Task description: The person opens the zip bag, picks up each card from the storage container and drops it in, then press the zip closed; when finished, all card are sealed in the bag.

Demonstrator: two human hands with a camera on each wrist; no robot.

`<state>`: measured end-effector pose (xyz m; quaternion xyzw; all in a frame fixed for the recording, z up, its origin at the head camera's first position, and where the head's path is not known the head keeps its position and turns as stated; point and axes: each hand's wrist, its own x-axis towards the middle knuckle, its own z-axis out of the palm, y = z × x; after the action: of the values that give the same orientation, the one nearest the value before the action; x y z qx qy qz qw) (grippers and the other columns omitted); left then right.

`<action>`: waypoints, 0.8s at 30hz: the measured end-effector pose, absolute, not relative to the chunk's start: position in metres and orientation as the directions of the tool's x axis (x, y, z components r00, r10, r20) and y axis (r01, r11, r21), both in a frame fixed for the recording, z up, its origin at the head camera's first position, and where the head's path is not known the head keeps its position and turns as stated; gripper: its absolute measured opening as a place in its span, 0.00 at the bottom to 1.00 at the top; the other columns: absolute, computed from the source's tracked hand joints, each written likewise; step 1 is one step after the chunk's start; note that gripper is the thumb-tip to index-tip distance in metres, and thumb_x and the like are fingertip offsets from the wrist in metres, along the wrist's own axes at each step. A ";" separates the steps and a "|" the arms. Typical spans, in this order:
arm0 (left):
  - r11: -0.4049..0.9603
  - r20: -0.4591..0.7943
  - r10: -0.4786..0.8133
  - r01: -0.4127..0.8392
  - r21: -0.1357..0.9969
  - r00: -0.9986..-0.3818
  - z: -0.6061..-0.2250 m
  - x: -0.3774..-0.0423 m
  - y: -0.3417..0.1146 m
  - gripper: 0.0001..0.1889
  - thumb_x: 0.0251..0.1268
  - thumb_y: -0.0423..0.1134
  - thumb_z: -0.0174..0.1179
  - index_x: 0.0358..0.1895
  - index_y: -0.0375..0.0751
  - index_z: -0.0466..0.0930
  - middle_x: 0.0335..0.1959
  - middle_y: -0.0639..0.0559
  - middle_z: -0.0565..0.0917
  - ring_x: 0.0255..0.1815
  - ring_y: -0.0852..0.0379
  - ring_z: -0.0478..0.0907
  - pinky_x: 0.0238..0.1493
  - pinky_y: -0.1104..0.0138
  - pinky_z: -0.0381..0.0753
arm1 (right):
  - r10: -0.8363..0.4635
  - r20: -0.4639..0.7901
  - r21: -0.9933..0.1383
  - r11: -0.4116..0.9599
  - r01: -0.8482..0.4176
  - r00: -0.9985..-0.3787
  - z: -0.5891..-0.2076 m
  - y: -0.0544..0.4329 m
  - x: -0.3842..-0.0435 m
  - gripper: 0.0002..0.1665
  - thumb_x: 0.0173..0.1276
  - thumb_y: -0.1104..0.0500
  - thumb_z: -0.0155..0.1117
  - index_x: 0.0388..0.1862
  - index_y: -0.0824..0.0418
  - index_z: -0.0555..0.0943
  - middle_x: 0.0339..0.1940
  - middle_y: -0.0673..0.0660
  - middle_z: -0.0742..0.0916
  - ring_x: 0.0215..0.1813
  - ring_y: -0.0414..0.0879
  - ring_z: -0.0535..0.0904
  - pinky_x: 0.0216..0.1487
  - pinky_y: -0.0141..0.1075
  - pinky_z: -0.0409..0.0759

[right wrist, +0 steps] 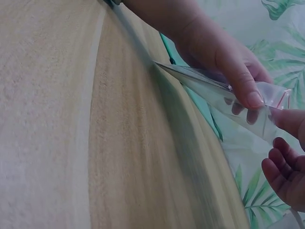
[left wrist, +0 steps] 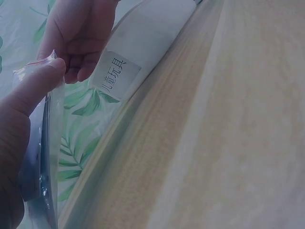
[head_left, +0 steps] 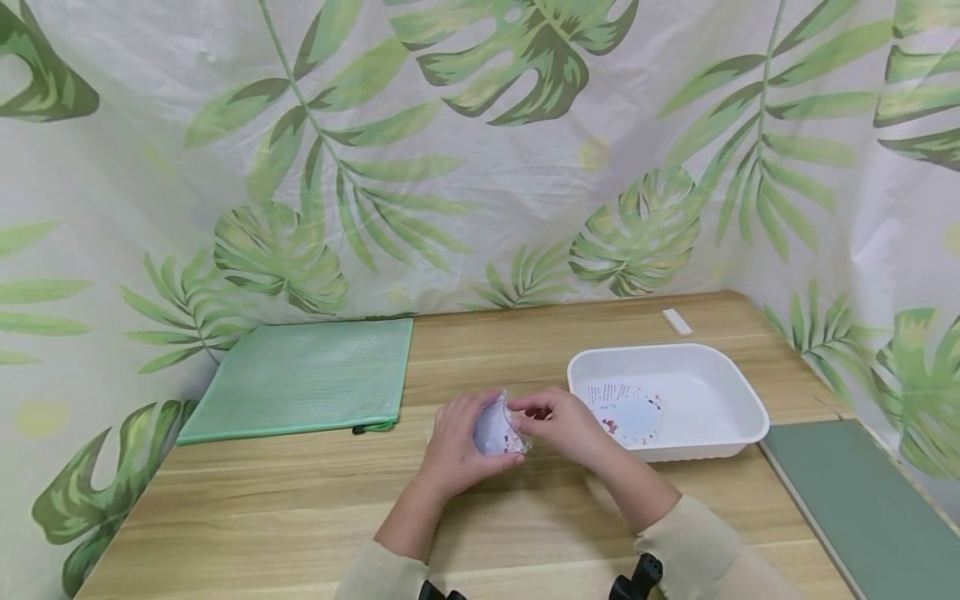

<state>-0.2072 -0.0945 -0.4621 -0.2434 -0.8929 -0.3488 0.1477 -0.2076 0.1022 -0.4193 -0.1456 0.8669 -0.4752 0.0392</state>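
A small clear zip bag [head_left: 493, 429] with printed cards inside is held above the table in the head view. My left hand [head_left: 461, 442] grips it by the side, thumb on the near face and fingers behind. At its right edge, my right hand [head_left: 558, 425] pinches the plastic between thumb and forefinger. In the right wrist view a red line runs along the bag's [right wrist: 209, 90] end, close to the pinching fingertips. Stacked edges show inside the bag [left wrist: 43, 148] in the left wrist view; how many cards it holds cannot be told.
A white plastic tub [head_left: 705, 400] stands right of my hands, with a printed card [head_left: 626, 414] in it. Behind it lies a small white block [head_left: 677, 322]. A green mesh zip pouch [head_left: 307, 379] lies back left. A grey-green board [head_left: 862, 500] is at the right edge.
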 end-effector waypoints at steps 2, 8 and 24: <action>0.640 0.444 0.333 0.545 0.542 -0.832 -0.462 -0.207 -0.095 0.45 0.37 0.58 0.76 0.64 0.48 0.72 0.54 0.50 0.82 0.55 0.50 0.75 0.55 0.54 0.66 | -0.288 0.064 -0.835 0.509 -0.210 -0.955 -0.420 0.100 -0.208 0.16 0.63 0.57 0.69 0.49 0.59 0.86 0.39 0.55 0.86 0.41 0.41 0.77 0.42 0.32 0.77; 0.632 0.421 0.332 0.530 0.565 -0.844 -0.461 -0.207 -0.095 0.46 0.37 0.58 0.76 0.65 0.48 0.72 0.56 0.49 0.81 0.56 0.49 0.74 0.57 0.54 0.66 | -0.269 0.086 -0.857 0.471 -0.209 -0.959 -0.416 0.107 -0.206 0.16 0.63 0.58 0.69 0.50 0.61 0.86 0.38 0.56 0.86 0.39 0.40 0.78 0.40 0.30 0.77; 0.609 0.412 0.312 0.513 0.605 -0.856 -0.460 -0.206 -0.093 0.46 0.35 0.56 0.77 0.65 0.49 0.72 0.50 0.50 0.81 0.56 0.49 0.74 0.62 0.50 0.64 | -0.055 -0.107 -0.759 0.649 0.045 -0.993 -0.405 0.220 -0.251 0.25 0.70 0.52 0.62 0.61 0.63 0.78 0.53 0.65 0.84 0.52 0.52 0.77 0.47 0.36 0.75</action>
<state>-0.2065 -0.0932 -0.4597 -0.2325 -0.8870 -0.3760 0.1338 -0.2510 0.2202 -0.4050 -0.0026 0.9061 -0.4187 0.0600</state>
